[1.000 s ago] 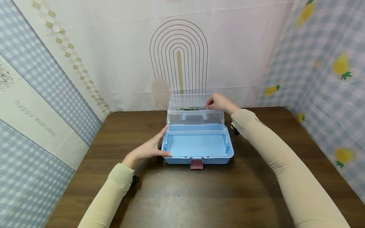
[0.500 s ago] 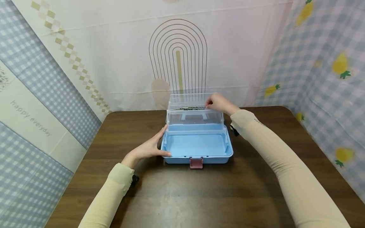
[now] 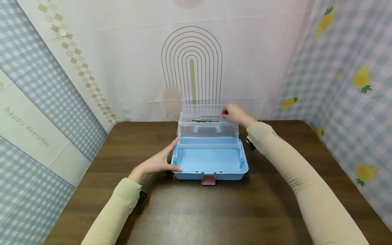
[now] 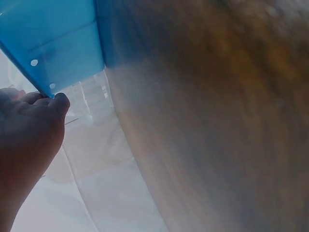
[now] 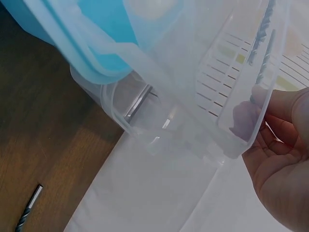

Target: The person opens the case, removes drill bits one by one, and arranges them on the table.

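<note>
The blue box (image 3: 211,160) stands with its clear lid (image 3: 202,109) raised and a clear upper tray (image 3: 196,130) behind its base. Around the box's left end, my left hand (image 3: 155,162) holds on, thumb on the front rim and fingers farther back; the left wrist view has this hand (image 4: 29,125) at the blue edge. At the tray's right end my right hand (image 3: 235,114) pinches one end of a thin drill bit (image 3: 210,116), above several other bits (image 3: 202,120). In the right wrist view, its fingertips meet a bit (image 5: 265,58) inside clear plastic.
A pink latch (image 3: 208,179) hangs at the box's front. On the brown table (image 3: 183,211), the right wrist view shows another drill bit (image 5: 30,208) apart from the box. A patterned cloth (image 3: 137,68) hangs behind the table.
One drill bit, pinched in my right hand, has come apart from the others and now lies above them. My left hand stays on the box. The head view has shifted slightly.
</note>
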`<state>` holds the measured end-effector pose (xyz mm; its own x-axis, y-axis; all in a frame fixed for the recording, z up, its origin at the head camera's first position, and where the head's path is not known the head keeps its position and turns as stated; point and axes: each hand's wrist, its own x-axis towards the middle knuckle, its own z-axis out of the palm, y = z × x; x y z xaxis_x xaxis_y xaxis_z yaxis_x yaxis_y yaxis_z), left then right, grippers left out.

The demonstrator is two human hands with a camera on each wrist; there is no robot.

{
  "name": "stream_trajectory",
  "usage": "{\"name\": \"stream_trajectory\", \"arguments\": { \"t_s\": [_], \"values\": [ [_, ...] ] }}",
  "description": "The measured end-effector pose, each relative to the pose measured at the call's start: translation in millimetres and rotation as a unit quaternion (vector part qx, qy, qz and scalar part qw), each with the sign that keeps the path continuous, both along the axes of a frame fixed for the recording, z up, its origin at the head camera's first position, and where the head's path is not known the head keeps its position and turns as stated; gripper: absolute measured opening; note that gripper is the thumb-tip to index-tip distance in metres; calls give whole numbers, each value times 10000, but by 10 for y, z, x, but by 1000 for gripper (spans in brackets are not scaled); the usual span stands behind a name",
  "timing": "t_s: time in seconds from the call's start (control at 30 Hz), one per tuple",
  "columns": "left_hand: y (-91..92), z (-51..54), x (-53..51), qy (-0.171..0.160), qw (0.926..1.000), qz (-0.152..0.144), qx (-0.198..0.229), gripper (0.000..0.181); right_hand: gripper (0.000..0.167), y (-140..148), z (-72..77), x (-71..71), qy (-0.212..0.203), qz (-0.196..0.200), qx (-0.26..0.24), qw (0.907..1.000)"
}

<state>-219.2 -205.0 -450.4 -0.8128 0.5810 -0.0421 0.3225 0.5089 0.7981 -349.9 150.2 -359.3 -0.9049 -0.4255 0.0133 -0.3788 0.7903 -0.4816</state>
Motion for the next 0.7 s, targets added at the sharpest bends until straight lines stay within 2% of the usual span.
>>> {"name": "stream_trajectory", "arguments": {
  "t_s": [0.17, 0.7],
  "values": [
    [4, 20, 10, -69, 10000, 19, -64, 123, 20, 26, -5, -9, 17, 22, -64, 10000],
    [6, -5, -18, 61, 9999, 35, -118, 123, 18, 95, 36, -8, 232, -153, -173, 9995]
  ]
}}
